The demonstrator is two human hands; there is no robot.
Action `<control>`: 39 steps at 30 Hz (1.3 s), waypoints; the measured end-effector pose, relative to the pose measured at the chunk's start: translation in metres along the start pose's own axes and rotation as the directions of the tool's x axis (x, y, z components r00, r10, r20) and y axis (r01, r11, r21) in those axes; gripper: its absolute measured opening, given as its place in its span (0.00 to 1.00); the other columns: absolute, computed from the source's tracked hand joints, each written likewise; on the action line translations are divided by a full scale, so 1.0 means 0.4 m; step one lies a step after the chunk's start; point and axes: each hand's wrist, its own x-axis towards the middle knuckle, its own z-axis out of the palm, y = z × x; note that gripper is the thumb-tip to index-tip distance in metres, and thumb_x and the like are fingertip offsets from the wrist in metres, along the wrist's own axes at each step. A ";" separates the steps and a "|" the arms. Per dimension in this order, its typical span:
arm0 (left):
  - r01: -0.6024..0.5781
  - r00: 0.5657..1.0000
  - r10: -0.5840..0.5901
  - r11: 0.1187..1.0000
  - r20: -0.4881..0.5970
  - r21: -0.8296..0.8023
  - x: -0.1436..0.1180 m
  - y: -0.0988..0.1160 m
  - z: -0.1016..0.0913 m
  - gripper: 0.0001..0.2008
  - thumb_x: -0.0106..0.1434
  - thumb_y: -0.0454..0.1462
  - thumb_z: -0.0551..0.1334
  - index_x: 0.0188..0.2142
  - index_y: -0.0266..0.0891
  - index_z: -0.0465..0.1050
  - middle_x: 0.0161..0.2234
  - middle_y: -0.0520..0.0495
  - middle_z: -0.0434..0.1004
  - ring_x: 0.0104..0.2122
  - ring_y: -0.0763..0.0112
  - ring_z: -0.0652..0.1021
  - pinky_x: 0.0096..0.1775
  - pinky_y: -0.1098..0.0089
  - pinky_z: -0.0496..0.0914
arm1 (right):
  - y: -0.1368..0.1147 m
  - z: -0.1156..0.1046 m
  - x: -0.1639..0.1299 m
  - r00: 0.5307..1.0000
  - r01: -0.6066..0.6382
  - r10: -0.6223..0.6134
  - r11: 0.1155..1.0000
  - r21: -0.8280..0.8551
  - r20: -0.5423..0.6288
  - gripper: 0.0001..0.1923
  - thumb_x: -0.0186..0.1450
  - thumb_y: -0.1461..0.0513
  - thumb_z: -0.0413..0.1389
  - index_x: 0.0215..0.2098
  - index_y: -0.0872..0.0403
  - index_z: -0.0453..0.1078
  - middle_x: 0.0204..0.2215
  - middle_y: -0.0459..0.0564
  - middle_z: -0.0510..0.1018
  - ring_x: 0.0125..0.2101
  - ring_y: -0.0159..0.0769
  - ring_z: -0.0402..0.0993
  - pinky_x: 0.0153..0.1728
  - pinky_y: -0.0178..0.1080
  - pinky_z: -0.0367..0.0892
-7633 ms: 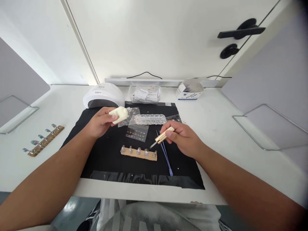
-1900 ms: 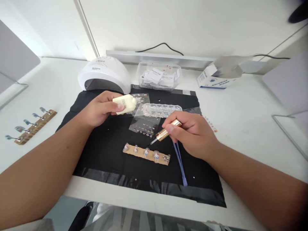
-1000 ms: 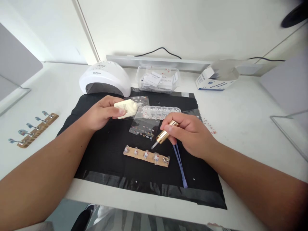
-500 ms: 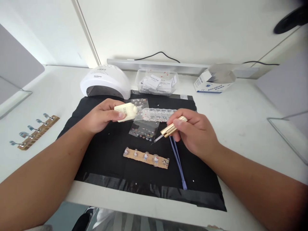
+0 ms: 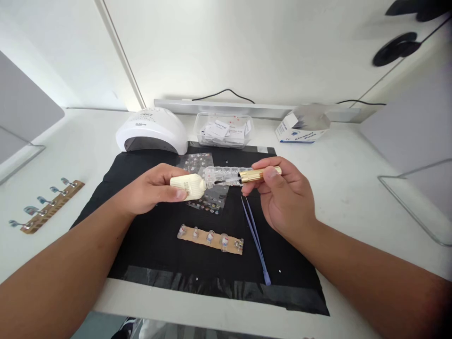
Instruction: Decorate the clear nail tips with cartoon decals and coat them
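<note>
My left hand [image 5: 155, 188] is closed round a cream ribbed nail polish bottle [image 5: 189, 187], tilted so its neck points right. Between thumb and fingers, my right hand [image 5: 282, 193] grips the gold brush cap [image 5: 259, 174]; its brush points left at the bottle's neck. Whether the brush tip is inside the neck I cannot tell. Behind them lie a clear compartment case [image 5: 226, 171] and sticker sheets [image 5: 208, 202], partly covered. Below the hands, a tan strip [image 5: 203, 240] bears several decorated nail tips [image 5: 210, 236]. Blue-purple tweezers [image 5: 256, 242] lie near my right hand.
A white nail lamp [image 5: 151, 129] stands at the back left of the black mat [image 5: 151, 254]. Behind the mat are a clear tub [image 5: 224, 136] of alcohol pads and an open alcohol pad box [image 5: 302, 129]. Another strip with nail tips [image 5: 52, 207] lies far left.
My right hand has raised the brush cap from above the tan strip and turned it level, its brush now at the bottle's neck. The whole view has shifted slightly.
</note>
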 end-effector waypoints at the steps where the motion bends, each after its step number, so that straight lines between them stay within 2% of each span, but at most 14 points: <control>1: 0.005 1.000 -0.005 1.000 0.008 -0.004 0.000 0.000 0.002 0.14 0.62 0.41 0.61 0.24 0.37 0.64 0.21 0.53 0.58 0.22 0.76 0.58 0.25 0.69 0.51 | 0.000 0.002 0.001 1.000 0.001 -0.001 1.000 0.003 0.001 0.09 0.64 0.53 0.61 0.33 0.49 0.74 0.20 0.41 0.79 0.21 0.30 0.75 0.26 0.35 0.70; 8: 0.044 0.999 -0.044 0.999 0.005 0.002 0.001 -0.004 0.006 0.12 0.61 0.41 0.62 0.25 0.36 0.67 0.21 0.53 0.58 0.22 0.76 0.58 0.25 0.70 0.51 | 0.001 0.007 0.000 1.000 -0.011 0.013 0.999 -0.047 0.029 0.08 0.64 0.53 0.60 0.34 0.49 0.74 0.20 0.41 0.79 0.22 0.29 0.76 0.26 0.35 0.71; 10: 0.046 0.999 -0.046 0.999 0.011 0.014 0.002 -0.004 0.008 0.12 0.61 0.41 0.61 0.26 0.36 0.67 0.21 0.53 0.58 0.22 0.76 0.58 0.26 0.70 0.51 | 0.003 0.010 -0.003 0.998 -0.009 0.014 0.996 -0.093 0.055 0.08 0.65 0.53 0.59 0.35 0.49 0.73 0.23 0.41 0.80 0.23 0.30 0.77 0.29 0.36 0.72; 15: 0.053 0.998 -0.055 0.997 0.038 0.057 0.008 -0.002 0.018 0.12 0.62 0.41 0.61 0.25 0.36 0.66 0.21 0.55 0.55 0.22 0.77 0.56 0.25 0.70 0.49 | 0.002 0.023 -0.006 0.970 -0.013 0.085 0.954 -0.301 0.229 0.08 0.67 0.54 0.58 0.39 0.48 0.74 0.26 0.43 0.83 0.29 0.33 0.81 0.34 0.39 0.72; 18: 0.042 0.999 -0.043 0.998 0.025 0.048 0.008 0.001 0.016 0.12 0.61 0.40 0.61 0.25 0.36 0.67 0.21 0.54 0.57 0.22 0.77 0.57 0.25 0.71 0.50 | -0.007 0.017 0.003 0.972 0.003 0.081 0.935 -0.355 0.221 0.08 0.67 0.54 0.58 0.38 0.48 0.74 0.26 0.43 0.83 0.29 0.35 0.80 0.35 0.40 0.71; 21: 0.037 0.999 -0.036 0.999 -0.036 0.020 0.007 -0.008 -0.004 0.12 0.59 0.40 0.63 0.23 0.36 0.68 0.20 0.53 0.59 0.21 0.77 0.59 0.24 0.71 0.51 | -0.011 -0.001 0.017 0.995 0.033 -0.004 0.955 -0.295 0.098 0.07 0.67 0.55 0.57 0.35 0.47 0.75 0.22 0.42 0.80 0.26 0.34 0.77 0.35 0.42 0.71; 23: 0.015 0.992 -0.014 1.000 -0.126 0.007 0.007 -0.023 -0.025 0.12 0.56 0.40 0.64 0.21 0.36 0.67 0.19 0.53 0.60 0.20 0.77 0.59 0.24 0.71 0.51 | -0.011 -0.012 0.020 0.999 0.052 -0.048 0.973 -0.225 0.024 0.07 0.67 0.55 0.57 0.34 0.47 0.74 0.21 0.42 0.78 0.24 0.34 0.76 0.34 0.42 0.72; 25: -0.037 0.969 0.035 0.999 -0.243 0.000 0.010 -0.042 -0.045 0.13 0.53 0.40 0.65 0.18 0.36 0.66 0.17 0.53 0.60 0.19 0.77 0.61 0.24 0.70 0.52 | -0.013 -0.018 0.015 0.996 0.047 -0.033 0.982 -0.185 0.080 0.07 0.66 0.54 0.58 0.35 0.47 0.73 0.23 0.43 0.79 0.24 0.35 0.76 0.32 0.42 0.72; 27: -0.080 0.937 0.073 0.997 -0.342 -0.006 0.014 -0.060 -0.059 0.14 0.51 0.40 0.65 0.16 0.36 0.65 0.16 0.52 0.61 0.19 0.76 0.62 0.24 0.70 0.53 | -0.019 -0.016 0.001 0.960 0.045 0.021 0.972 -0.229 0.279 0.08 0.67 0.54 0.57 0.38 0.48 0.73 0.26 0.44 0.81 0.26 0.35 0.78 0.32 0.41 0.73; 28: -0.089 0.923 0.079 0.996 -0.377 -0.010 0.016 -0.066 -0.063 0.14 0.50 0.40 0.65 0.16 0.36 0.66 0.15 0.52 0.61 0.18 0.76 0.62 0.24 0.70 0.53 | -0.024 -0.012 -0.008 0.915 0.070 0.052 0.956 -0.286 0.400 0.07 0.68 0.55 0.56 0.39 0.48 0.73 0.26 0.45 0.81 0.27 0.35 0.79 0.32 0.40 0.72; 31: -0.076 0.909 0.061 0.997 -0.412 -0.020 0.020 -0.076 -0.065 0.12 0.49 0.40 0.65 0.17 0.36 0.69 0.15 0.51 0.63 0.18 0.76 0.62 0.23 0.70 0.52 | -0.038 0.005 -0.031 0.794 0.283 0.024 0.869 -0.405 0.607 0.05 0.67 0.61 0.55 0.38 0.50 0.73 0.28 0.46 0.81 0.29 0.34 0.78 0.31 0.38 0.70; 34: -0.067 0.914 0.053 0.998 -0.402 -0.020 0.021 -0.078 -0.061 0.12 0.50 0.40 0.65 0.17 0.36 0.70 0.15 0.52 0.63 0.18 0.76 0.63 0.23 0.70 0.52 | -0.043 0.017 -0.040 0.740 0.446 -0.061 0.790 -0.421 0.669 0.04 0.66 0.63 0.56 0.37 0.52 0.73 0.29 0.47 0.81 0.28 0.32 0.76 0.30 0.36 0.69; 37: -0.069 0.919 0.053 0.997 -0.390 -0.026 0.020 -0.078 -0.059 0.12 0.50 0.40 0.66 0.17 0.36 0.69 0.15 0.52 0.64 0.18 0.76 0.63 0.23 0.70 0.52 | -0.038 0.019 -0.036 0.735 0.478 -0.056 0.750 -0.458 0.676 0.04 0.66 0.63 0.56 0.37 0.52 0.73 0.28 0.47 0.80 0.27 0.32 0.75 0.30 0.36 0.68; 39: -0.072 0.923 0.056 0.997 -0.381 -0.030 0.019 -0.078 -0.059 0.12 0.50 0.40 0.65 0.17 0.36 0.69 0.16 0.52 0.64 0.18 0.76 0.63 0.23 0.69 0.52 | -0.033 0.017 -0.032 0.749 0.474 -0.041 0.731 -0.491 0.661 0.05 0.66 0.63 0.55 0.37 0.52 0.73 0.28 0.47 0.80 0.27 0.32 0.75 0.31 0.37 0.68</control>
